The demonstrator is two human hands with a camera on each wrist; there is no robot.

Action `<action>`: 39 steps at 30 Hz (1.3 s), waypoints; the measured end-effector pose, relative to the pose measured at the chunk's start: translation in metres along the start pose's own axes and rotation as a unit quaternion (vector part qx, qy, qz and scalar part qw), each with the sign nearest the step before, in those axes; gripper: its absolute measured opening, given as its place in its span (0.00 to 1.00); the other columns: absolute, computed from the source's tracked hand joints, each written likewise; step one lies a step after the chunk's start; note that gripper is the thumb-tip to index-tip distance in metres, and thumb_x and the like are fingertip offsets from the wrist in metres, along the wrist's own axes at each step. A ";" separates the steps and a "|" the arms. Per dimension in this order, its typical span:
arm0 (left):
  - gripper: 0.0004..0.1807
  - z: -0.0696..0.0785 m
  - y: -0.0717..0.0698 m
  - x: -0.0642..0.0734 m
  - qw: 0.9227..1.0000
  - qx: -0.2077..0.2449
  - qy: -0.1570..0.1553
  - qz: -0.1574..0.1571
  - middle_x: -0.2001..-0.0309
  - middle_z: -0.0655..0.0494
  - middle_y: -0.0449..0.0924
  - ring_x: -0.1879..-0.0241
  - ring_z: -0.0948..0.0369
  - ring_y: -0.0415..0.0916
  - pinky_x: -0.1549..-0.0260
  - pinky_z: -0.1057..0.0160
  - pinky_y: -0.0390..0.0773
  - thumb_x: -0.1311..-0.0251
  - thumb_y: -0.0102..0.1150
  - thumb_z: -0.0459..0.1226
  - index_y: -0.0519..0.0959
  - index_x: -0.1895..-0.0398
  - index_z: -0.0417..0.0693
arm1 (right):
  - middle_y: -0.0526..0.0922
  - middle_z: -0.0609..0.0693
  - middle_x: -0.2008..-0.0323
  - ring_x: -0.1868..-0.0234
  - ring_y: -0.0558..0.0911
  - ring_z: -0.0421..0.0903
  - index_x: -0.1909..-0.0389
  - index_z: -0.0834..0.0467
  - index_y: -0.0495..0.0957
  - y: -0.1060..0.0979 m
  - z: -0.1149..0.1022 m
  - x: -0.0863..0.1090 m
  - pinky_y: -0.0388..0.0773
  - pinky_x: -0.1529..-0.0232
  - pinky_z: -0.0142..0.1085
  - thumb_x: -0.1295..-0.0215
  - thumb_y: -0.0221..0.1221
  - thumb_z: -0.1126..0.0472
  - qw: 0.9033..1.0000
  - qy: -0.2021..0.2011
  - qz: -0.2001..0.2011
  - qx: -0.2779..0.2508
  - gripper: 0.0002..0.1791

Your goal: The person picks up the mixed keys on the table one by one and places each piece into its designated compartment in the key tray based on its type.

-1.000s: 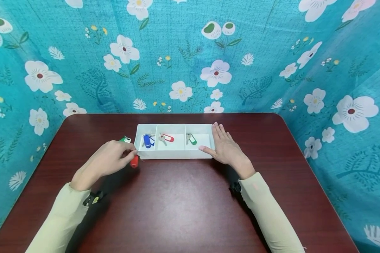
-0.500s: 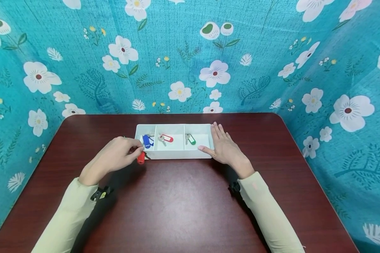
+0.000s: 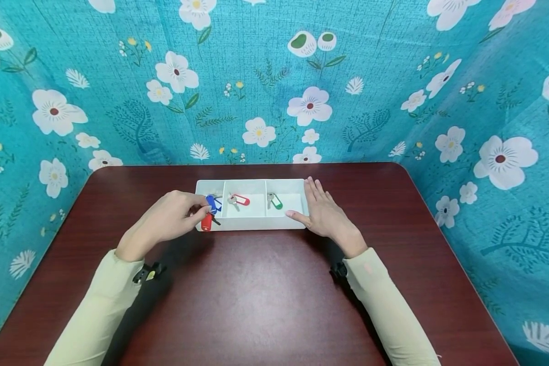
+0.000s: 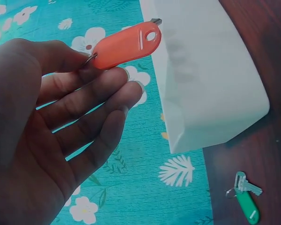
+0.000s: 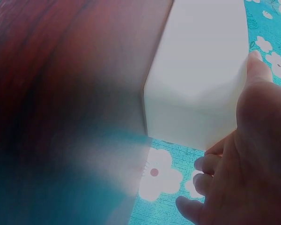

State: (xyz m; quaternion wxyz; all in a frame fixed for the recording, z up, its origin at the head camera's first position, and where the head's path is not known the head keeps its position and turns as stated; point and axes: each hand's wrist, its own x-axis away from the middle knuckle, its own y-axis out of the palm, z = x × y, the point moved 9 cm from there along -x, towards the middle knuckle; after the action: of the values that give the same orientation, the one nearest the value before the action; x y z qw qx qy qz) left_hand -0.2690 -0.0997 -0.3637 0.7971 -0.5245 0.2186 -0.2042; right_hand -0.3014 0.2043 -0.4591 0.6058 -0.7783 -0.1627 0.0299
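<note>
My left hand [image 3: 171,217] pinches the ring of a red key tag [image 3: 206,222] between thumb and index finger, at the front left corner of a white three-compartment tray [image 3: 256,224]. A dark key sticks out beside that tag. Blue-tagged keys [image 3: 212,205] lie in the left compartment, partly behind my fingertips. A red-framed tag with a key [image 3: 241,200] rests in the middle one, and a green-framed tag with a key [image 3: 276,202] in the right one. My right hand [image 3: 326,213] rests with straight fingers along the tray's right end, thumb over its front rim.
A green-tagged key [image 4: 247,206] lies on the table just left of the tray in the left wrist view; my left hand hides it in the head view. The dark wooden table [image 3: 265,295] meets a blue flowered cloth [image 3: 274,91] behind and at the sides.
My left hand has carried the red key tag right, from beside the tray to its front left corner, and slightly upward. The right hand and the tray have stayed put.
</note>
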 end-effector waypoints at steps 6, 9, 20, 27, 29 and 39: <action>0.06 0.004 -0.009 -0.007 1.000 0.000 0.002 0.005 0.79 0.61 0.81 0.79 0.65 0.68 0.74 0.65 0.72 0.31 0.65 0.37 0.89 0.62 0.46 | 0.36 0.61 0.13 0.12 0.39 0.60 0.15 0.64 0.34 0.001 0.000 0.000 0.49 0.15 0.57 0.26 0.46 0.24 1.000 -0.003 0.000 -0.001 0.61; 0.07 0.007 -0.011 -0.012 1.000 -0.001 0.008 0.010 0.78 0.61 0.83 0.78 0.64 0.69 0.73 0.64 0.72 0.30 0.64 0.37 0.89 0.61 0.46 | 0.36 0.60 0.13 0.12 0.39 0.60 0.15 0.64 0.34 0.001 0.001 0.000 0.48 0.15 0.57 0.26 0.46 0.24 1.000 -0.003 -0.002 -0.003 0.61; 0.08 0.009 -0.007 -0.028 1.000 0.018 0.012 -0.009 0.82 0.63 0.76 0.80 0.64 0.66 0.73 0.63 0.71 0.28 0.61 0.38 0.88 0.64 0.50 | 0.36 0.59 0.13 0.12 0.38 0.58 0.15 0.63 0.33 0.002 0.003 -0.001 0.49 0.15 0.58 0.27 0.47 0.25 1.000 0.001 -0.002 -0.014 0.61; 0.09 0.005 -0.005 -0.039 0.999 0.029 -0.005 -0.016 0.80 0.60 0.80 0.78 0.62 0.70 0.72 0.62 0.74 0.28 0.62 0.38 0.90 0.57 0.47 | 0.36 0.59 0.13 0.12 0.38 0.58 0.15 0.62 0.33 0.001 0.002 -0.001 0.47 0.14 0.57 0.27 0.47 0.24 1.000 0.002 -0.001 -0.011 0.61; 0.09 0.004 -0.003 -0.041 0.999 0.033 -0.008 -0.017 0.79 0.60 0.80 0.79 0.62 0.71 0.72 0.61 0.75 0.28 0.62 0.38 0.90 0.56 0.46 | 0.37 0.60 0.13 0.12 0.38 0.59 0.15 0.63 0.34 0.000 0.001 0.000 0.47 0.14 0.57 0.27 0.47 0.24 1.000 0.000 0.000 -0.008 0.61; 0.08 0.002 0.004 -0.056 0.999 0.033 -0.010 -0.027 0.78 0.59 0.80 0.77 0.61 0.71 0.71 0.61 0.75 0.28 0.61 0.39 0.89 0.57 0.49 | 0.37 0.59 0.13 0.12 0.37 0.58 0.15 0.62 0.33 0.001 0.002 0.001 0.47 0.14 0.57 0.27 0.47 0.25 1.000 0.004 -0.001 -0.012 0.61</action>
State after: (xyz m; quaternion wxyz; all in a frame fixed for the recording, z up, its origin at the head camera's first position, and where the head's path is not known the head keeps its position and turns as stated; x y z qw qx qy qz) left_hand -0.3129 -0.0653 -0.3594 0.8101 -0.5059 0.1898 -0.2277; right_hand -0.3011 0.2060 -0.4604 0.5970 -0.7855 -0.1615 0.0245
